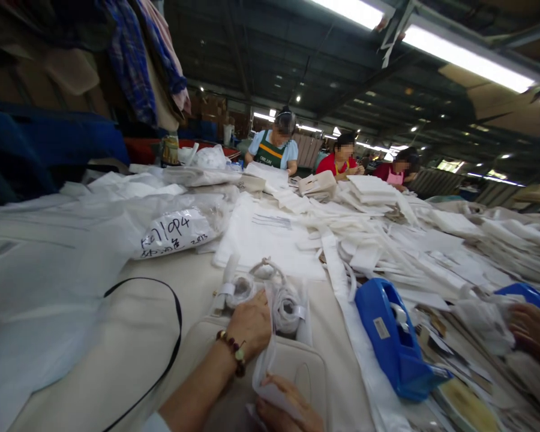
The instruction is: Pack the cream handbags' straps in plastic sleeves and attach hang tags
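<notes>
A pale beige bag (198,348) lies on the table in front of me. At its far end are two coils wrapped in white sheeting, a left coil (239,288) and a right coil (288,309), with a looped handle (270,264) behind them. My left hand (252,324), wearing a beaded bracelet (232,352), reaches between the coils, its fingers stretched forward and pressed down. A thin white wrapping strip (264,366) runs from beside it toward me. Nearer to me, my right hand (292,405) grips the strip's lower end between thumb and fingers.
A blue tape dispenser (387,342) stands to the right, beside another person's hand (533,330). Left lie a black cord (177,312) and a marked plastic packet (175,231). White foam sheets (373,192) pile up at the back, where several people (274,144) work.
</notes>
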Motion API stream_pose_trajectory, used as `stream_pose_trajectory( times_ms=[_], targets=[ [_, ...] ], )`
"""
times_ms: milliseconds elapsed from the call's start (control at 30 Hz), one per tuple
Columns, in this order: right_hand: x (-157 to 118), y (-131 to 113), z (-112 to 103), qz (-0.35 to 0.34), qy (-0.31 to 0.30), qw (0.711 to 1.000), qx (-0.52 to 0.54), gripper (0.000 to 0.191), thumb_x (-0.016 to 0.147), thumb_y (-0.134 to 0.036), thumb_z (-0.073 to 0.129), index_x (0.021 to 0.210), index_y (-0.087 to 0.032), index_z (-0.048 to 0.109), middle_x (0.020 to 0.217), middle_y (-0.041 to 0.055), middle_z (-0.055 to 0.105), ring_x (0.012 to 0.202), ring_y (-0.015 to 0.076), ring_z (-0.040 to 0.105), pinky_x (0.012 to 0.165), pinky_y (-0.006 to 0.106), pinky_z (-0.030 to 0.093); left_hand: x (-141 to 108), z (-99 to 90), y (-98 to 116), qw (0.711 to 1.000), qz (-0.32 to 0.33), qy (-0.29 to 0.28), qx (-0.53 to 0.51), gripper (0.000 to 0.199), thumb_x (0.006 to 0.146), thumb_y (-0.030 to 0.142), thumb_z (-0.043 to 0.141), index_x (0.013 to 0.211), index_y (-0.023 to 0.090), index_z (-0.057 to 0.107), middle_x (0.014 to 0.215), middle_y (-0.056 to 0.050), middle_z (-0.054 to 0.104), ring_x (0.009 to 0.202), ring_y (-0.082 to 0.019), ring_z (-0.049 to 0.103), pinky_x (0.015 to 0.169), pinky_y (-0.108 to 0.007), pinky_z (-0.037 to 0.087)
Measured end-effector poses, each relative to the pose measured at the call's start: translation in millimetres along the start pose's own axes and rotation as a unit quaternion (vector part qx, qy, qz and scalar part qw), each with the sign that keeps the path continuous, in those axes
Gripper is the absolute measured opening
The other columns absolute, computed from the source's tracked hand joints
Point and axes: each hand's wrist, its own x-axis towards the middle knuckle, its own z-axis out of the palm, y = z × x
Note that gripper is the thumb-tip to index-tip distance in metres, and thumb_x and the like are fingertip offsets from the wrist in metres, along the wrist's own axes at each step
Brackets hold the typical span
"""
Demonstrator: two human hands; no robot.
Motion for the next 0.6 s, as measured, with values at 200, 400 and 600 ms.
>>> stream_pose_trajectory(
  times_ms=[200, 400, 600],
  targets=[
    [28.3, -17.4, -2.0, -0.190, 0.072, 0.978, -0.038, 0.021, 0.096, -0.019, 0.040, 0.105, -0.020, 0.060, 0.072, 0.0008, 0.071, 0.077, 0.0121, 0.070, 0.088, 0.021, 0.054, -12.9, 1.4, -3.3, 0.992, -0.048, 0.101, -0.060, 0.036, 0.078, 0.001, 0.031, 0.068, 0.020, 0.060, 0.079, -0.004, 0.067, 0.065, -0.016, 0.063, 0.060, -0.026, 0.052],
    [47.9, -33.7, -29.5, -0.255, -0.090, 0.955, -0.119, 0.034, 0.096, -0.012, 0.032, 0.087, -0.013, 0.065, 0.073, 0.0047, 0.072, 0.079, 0.0116, 0.070, 0.099, 0.020, 0.045, -19.6, 2.2, -10.4, 0.963, -0.081, 0.240, -0.088, 0.036, 0.079, 0.001, 0.029, 0.086, 0.018, 0.060, 0.094, -0.010, 0.067, 0.093, -0.022, 0.063, 0.084, -0.038, 0.053],
    [35.6, -32.0, -23.9, -0.231, -0.155, 0.955, -0.100, 0.031, 0.094, -0.009, 0.036, 0.088, -0.010, 0.066, 0.078, 0.0093, 0.071, 0.089, 0.0170, 0.068, 0.100, 0.026, 0.047, -24.0, -10.8, -8.9, 0.961, -0.013, 0.256, -0.108, 0.033, 0.084, 0.004, 0.033, 0.095, 0.014, 0.063, 0.096, -0.010, 0.069, 0.093, -0.019, 0.065, 0.086, -0.035, 0.055]
  ],
)
